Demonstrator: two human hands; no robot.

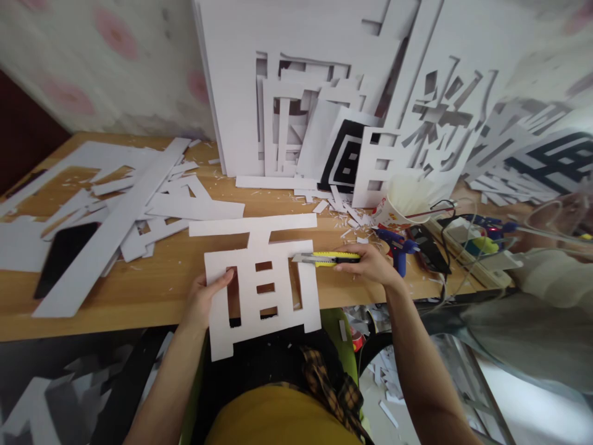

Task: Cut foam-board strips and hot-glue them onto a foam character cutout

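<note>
A white foam-board cutout shaped like a Chinese character (245,266) is held over the front edge of the wooden table. My left hand (206,296) grips its left side, with the thumb on top beside the left slot. In my right hand (368,262) is a yellow and black utility knife (336,258), its blade (303,257) pointing left. The blade lies over the cutout's upper right part, by the top of the right slot; whether it touches the board I cannot tell. The cutout's lower edge hangs past the table, above my lap.
White offcuts and a dark phone-like slab (67,256) cover the left of the table (180,284). Large cut boards (236,111) lean on the wall. A paper cup (393,210), a blue glue gun (399,247) and a power strip (482,266) with cables stand right.
</note>
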